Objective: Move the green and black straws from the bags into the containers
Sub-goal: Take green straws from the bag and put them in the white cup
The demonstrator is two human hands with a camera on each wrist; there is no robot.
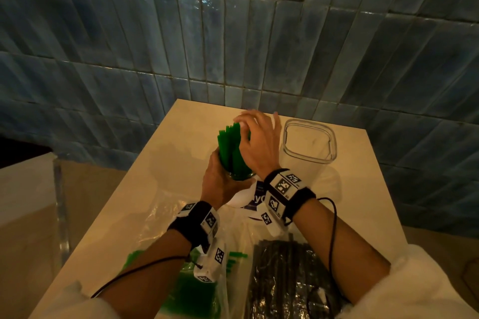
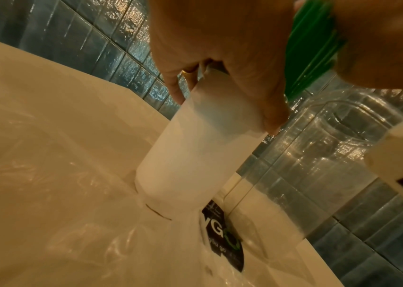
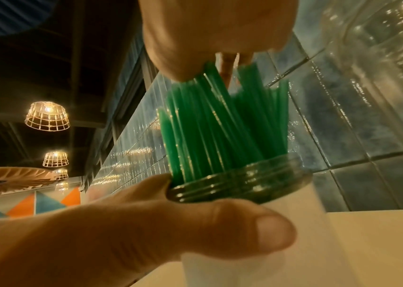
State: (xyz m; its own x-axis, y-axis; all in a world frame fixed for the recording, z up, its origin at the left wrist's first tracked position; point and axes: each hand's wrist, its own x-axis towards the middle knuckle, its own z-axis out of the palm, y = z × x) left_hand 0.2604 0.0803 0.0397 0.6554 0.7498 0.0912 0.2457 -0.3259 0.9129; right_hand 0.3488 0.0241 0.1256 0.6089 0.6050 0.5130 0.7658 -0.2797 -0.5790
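Note:
A bunch of green straws [image 1: 231, 149] stands upright in a round frosted jar [image 2: 195, 155] with a clear threaded rim [image 3: 239, 186]. My left hand [image 1: 220, 179] grips the jar just below its rim, the thumb [image 3: 232, 233] across the front. My right hand [image 1: 248, 127] is curled over the tops of the straws [image 3: 219, 126], thumb on one side and fingers on the other. A clear square container [image 1: 308, 142] stands empty to the right. Near me lie a bag of green straws [image 1: 181, 290] and a bag of black straws [image 1: 287, 280].
The cream table [image 1: 191, 127] ends at a blue tiled wall [image 1: 233, 33] just behind the jar. A white printed bag [image 2: 222, 242] lies flat under the jar and my wrists. The table's left edge [image 1: 108, 204] drops off beside the green bag.

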